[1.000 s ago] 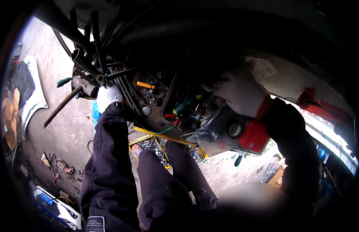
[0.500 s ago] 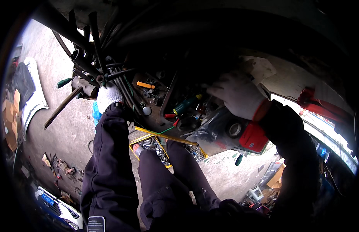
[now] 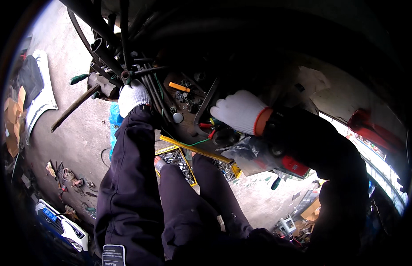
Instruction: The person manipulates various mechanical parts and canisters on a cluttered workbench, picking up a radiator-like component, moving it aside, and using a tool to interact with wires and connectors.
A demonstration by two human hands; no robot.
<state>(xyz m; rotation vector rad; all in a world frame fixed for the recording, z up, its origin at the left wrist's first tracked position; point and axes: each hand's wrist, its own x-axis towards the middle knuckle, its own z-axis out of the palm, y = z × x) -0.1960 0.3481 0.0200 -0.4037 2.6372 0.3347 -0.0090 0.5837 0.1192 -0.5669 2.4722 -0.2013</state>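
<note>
Head view: white knit-gloved left grip [image 3: 134, 98] beside slim dark metal rods [image 3: 155, 91], tabletop's [image 3: 184, 128] left edge; white knit-gloved right grip [image 3: 239, 111] just right of bent dark metal bar [image 3: 206, 103], near front edge; cannot tell either's closure.

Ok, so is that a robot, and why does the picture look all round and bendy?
No, just a person's left hand and right hand in white gloves. The picture comes from a camera on the person's head, looking down; its wide lens bends straight edges. The left hand is by a bunch of dark rods, with a hammer nearby. The right hand is over a messy bench, where an orange handle and a round pale disc lie. Lower down, a yellow tray holds little metal bits. I can't tell whether either hand is holding something.
</note>
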